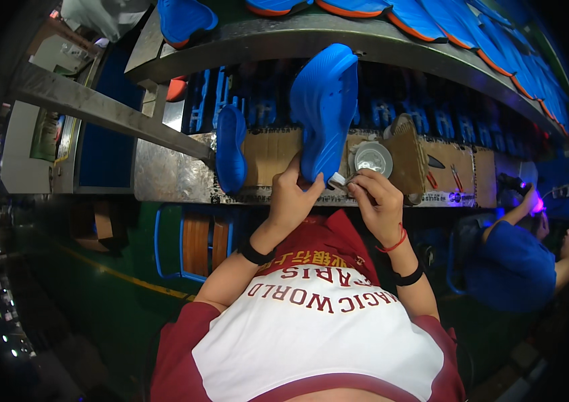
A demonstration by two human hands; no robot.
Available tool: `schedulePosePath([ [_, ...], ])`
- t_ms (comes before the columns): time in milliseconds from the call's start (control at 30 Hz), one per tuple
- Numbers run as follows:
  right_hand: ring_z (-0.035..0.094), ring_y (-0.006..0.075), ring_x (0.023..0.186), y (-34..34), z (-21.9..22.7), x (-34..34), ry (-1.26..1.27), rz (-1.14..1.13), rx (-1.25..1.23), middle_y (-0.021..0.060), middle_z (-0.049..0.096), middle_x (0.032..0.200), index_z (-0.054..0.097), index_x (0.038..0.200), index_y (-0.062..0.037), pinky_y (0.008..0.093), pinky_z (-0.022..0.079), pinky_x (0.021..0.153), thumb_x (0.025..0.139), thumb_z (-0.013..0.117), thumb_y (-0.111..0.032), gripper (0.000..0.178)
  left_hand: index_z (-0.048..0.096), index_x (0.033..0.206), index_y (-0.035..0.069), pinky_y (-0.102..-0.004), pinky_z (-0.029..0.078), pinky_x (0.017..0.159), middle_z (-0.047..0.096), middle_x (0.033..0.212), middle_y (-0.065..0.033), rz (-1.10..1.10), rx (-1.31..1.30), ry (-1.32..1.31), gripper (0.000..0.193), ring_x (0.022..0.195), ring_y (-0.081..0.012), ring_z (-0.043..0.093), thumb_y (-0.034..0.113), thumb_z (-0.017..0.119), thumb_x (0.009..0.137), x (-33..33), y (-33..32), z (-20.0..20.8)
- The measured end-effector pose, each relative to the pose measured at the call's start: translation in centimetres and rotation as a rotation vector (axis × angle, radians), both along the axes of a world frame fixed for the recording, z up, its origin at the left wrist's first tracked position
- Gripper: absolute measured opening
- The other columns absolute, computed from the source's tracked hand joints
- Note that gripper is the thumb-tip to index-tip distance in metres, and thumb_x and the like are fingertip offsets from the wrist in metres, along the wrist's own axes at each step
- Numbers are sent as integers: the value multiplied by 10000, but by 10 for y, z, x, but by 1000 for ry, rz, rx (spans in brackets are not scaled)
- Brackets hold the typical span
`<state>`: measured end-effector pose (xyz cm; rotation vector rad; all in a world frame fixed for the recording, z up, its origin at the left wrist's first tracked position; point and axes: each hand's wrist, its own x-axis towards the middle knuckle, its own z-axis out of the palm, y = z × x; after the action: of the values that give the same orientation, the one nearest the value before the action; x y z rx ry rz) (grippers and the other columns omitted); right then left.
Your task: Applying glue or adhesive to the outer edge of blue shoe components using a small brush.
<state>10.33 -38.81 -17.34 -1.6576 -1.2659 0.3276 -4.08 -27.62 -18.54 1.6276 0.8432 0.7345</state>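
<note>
My left hand (pixel 296 194) is closed on the narrow lower end of a blue foam shoe sole (pixel 325 100), its thumb and fingers on either side. The sole stands up and away from me, ribbed side surface showing. My right hand (pixel 378 201) is closed in a pinch on a small white piece (pixel 337 180) like a folded strip or cloth, close against the sole's lower end. Whether it touches the sole I cannot tell. Just beyond my right fingers sits a round whitish cup (pixel 373 159). A second blue sole (pixel 231 151) leans on the bench to the left.
Cardboard (pixel 268 157) covers part of the metal bench (pixel 170 174). Red-handled tools (pixel 457 178) lie to the right. Several blue-and-orange soles (pixel 425 17) rest on the raised metal shelf (pixel 244 40). A co-worker in blue (pixel 512 264) sits at right; a stool (pixel 197 244) stands left.
</note>
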Motion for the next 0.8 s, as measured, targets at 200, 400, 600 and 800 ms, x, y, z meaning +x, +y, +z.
schedulePosePath([
  [200, 646, 282, 689, 4, 2, 7, -97, -48, -32, 130, 640, 902, 645, 864, 5, 314, 508, 592, 772, 667, -7, 95, 510, 1178, -70, -262, 516, 660, 658, 873, -132, 6, -2, -19, 409, 752, -137, 645, 22, 631, 799, 0, 0, -3],
  [400, 646, 283, 691, 7, 4, 6, -145, -49, 26, 119, 639, 905, 644, 862, -11, 318, 507, 590, 774, 666, -13, 90, 512, 1171, -81, -288, 523, 641, 667, 803, -164, 19, 19, -34, 413, 711, -176, 673, 22, 626, 788, 0, 1, -3],
  [600, 647, 285, 678, 9, 6, 3, -230, 22, -1, 119, 639, 914, 644, 862, -18, 328, 510, 578, 770, 677, -27, 98, 518, 1157, -75, -266, 517, 662, 662, 849, -136, 24, 22, -19, 392, 746, -146, 650, 22, 636, 795, 1, 4, 3],
  [800, 644, 269, 668, 13, 2, 2, -75, 47, -6, 148, 637, 913, 644, 861, 0, 307, 495, 573, 773, 675, -26, 98, 517, 1166, -71, -246, 511, 684, 660, 897, -100, 47, 23, 9, 398, 783, -106, 624, 16, 645, 799, 2, 10, 3],
])
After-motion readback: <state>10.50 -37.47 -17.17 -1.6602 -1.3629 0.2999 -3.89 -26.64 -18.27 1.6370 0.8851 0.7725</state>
